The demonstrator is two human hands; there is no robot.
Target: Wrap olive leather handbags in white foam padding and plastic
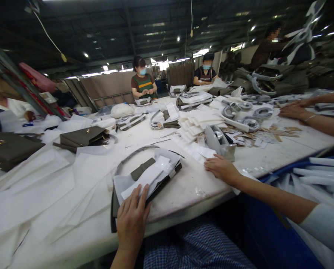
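Olive: one bag [161,184], directly under left hand [132,216], which is unclenched, fingers resting on its paper [151,175]; two other bags [80,138] farther left. Right hand [222,170] loosely spread beside one dispenser [219,144].

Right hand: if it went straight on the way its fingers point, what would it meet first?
Most likely the white strip: its near end lies right by the right hand's fingertips. Whether they already touch is unclear from this one view.
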